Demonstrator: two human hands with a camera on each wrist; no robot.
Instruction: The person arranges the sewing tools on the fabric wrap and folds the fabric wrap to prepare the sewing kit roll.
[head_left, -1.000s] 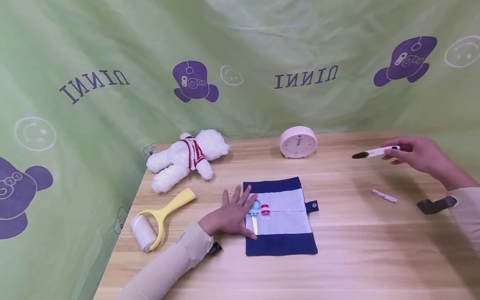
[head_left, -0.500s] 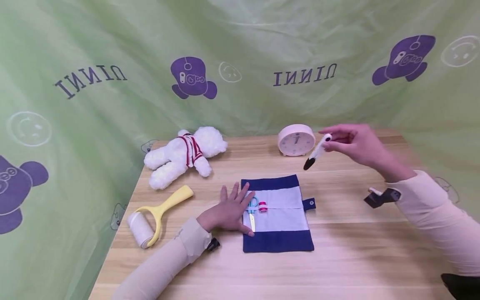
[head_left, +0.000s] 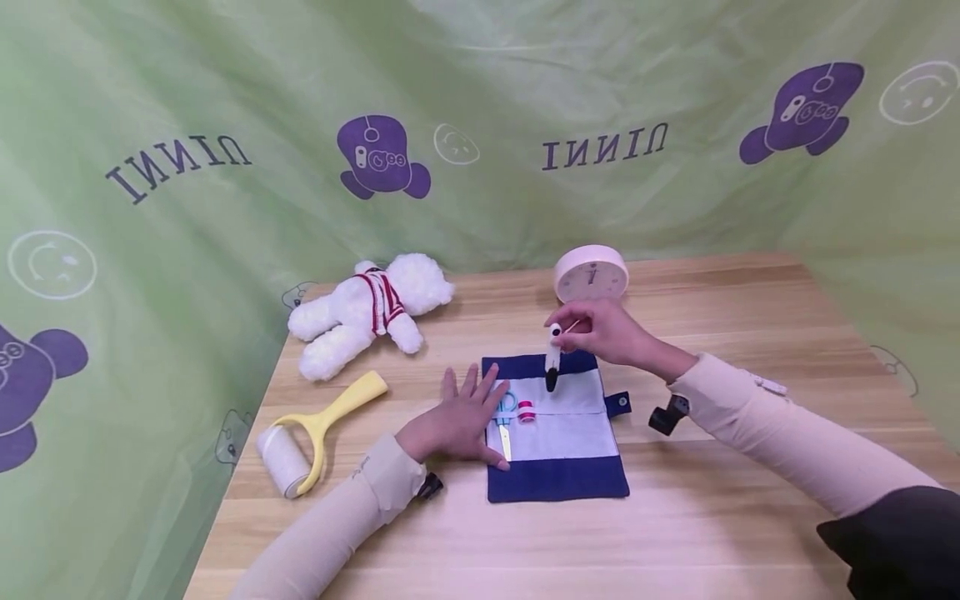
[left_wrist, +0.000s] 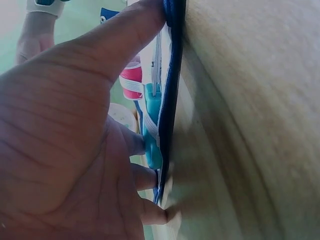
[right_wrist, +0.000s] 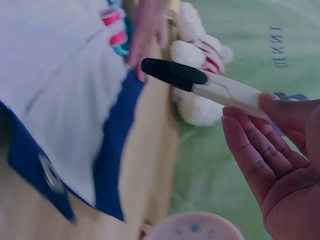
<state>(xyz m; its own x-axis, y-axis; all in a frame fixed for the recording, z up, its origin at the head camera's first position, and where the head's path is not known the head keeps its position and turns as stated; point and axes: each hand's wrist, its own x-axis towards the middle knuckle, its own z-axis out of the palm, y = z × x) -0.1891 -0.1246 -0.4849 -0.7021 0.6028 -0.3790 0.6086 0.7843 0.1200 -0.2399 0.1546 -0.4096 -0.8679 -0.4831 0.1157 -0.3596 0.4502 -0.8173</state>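
Note:
An unrolled navy fabric sewing pouch (head_left: pixel 558 482) with a pale lining lies on the table. Small scissors (head_left: pixel 505 425) with light-blue handles and a red thread spool (head_left: pixel 527 411) sit under its elastic band. My left hand (head_left: pixel 461 421) rests spread on the pouch's left edge; in the left wrist view the thumb (left_wrist: pixel 125 35) presses the edge. Above the pouch's upper part, my right hand (head_left: pixel 600 329) pinches a slim white tool with a black cap (right_wrist: pixel 175 74), perhaps thread snips. The cap points down toward the lining, and the fingers hold the white end.
Behind the right hand stands a pink clock (head_left: pixel 591 271). A white plush toy (head_left: pixel 360 312) lies at the back left, with a yellow-handled lint roller (head_left: pixel 318 429) in front. A small pale stick (head_left: pixel 771 386) shows partly behind the right sleeve. A snap tab (head_left: pixel 618 404) juts from the pouch.
My right hand has carried the white tool leftward from the table's right side to above the pouch, turning its black cap downward. The left hand has stayed on the pouch.

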